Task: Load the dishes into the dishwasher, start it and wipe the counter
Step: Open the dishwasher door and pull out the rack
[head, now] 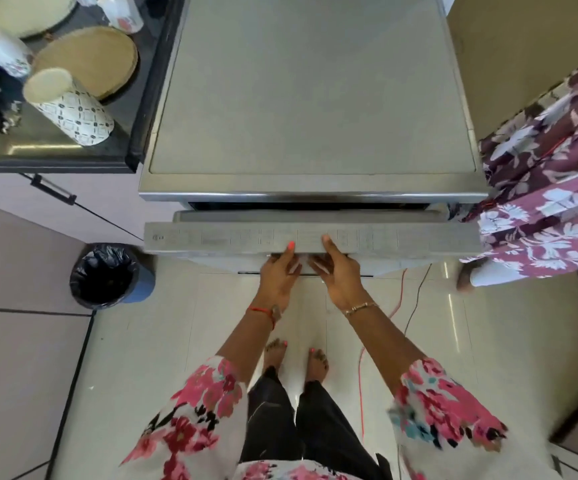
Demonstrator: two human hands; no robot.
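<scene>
Left hand (279, 271) and right hand (339, 275) clamp the dishwasher door (211, 237), thumbs on top, likely to swing it open. The dishes (73, 109) wait on the counter (48, 150), left of the dishwasher (315, 98).

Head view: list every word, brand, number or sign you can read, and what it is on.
"LG", faint: logo at the left end of the silver dishwasher control strip.
Other markings along that strip: too blurred to read.
White patterned ceramic canister: pattern only, no text.
</scene>
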